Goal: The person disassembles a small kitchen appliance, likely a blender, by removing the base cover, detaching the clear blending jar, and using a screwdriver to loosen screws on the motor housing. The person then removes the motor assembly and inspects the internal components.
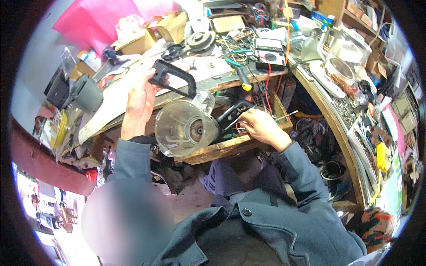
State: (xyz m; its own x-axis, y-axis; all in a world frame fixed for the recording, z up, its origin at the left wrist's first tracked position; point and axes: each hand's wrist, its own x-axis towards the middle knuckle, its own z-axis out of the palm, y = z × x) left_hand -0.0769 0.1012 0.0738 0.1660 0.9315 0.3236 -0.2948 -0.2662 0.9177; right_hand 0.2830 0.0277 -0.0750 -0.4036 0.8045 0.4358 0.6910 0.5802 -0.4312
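Observation:
My left hand [143, 95] is raised over the bench edge, its fingers closed around a black plastic jug handle [177, 76] that looks separate from the jar. Below it, a clear blender jar [175, 128] lies tipped on its side across the open wooden drawer, its wide mouth toward me and a metal fitting at its bottom. Beside the jar's base, my right hand [262, 127] is closed in a pinch over the drawer. A black part [235, 113] and a red loop lie close to its fingertips; what it grips is partly hidden.
The wooden drawer [222, 150] stands pulled out and cluttered. Behind it the bench carries a yellow-and-black screwdriver [244, 79], a multimeter [270, 55] with a red lead, and tangled wires. Another clear jug [344, 55] stands at right. A grey container [88, 94] sits at left.

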